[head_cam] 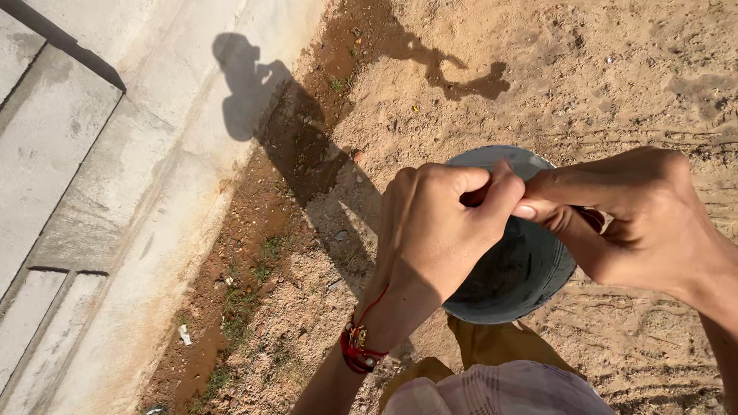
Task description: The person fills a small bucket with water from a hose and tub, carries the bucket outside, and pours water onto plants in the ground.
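- Step in hand, likely: both hands work one small item over the bucket [516, 270], which stands on sandy ground [615, 84].
- Left hand [438, 230] — grip pinched shut on a small thing [475, 196], hardly visible.
- Right hand [638, 219] — fingertips pressed to the same spot; next calls for a steady pull.

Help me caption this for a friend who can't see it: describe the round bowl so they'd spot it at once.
Start from the sandy ground right of the pale concrete slab. Just beneath the two hands, the left hand and right hand pinched together, sits the bowl. It is the only round, grey, dark-hollowed thing on the sand.
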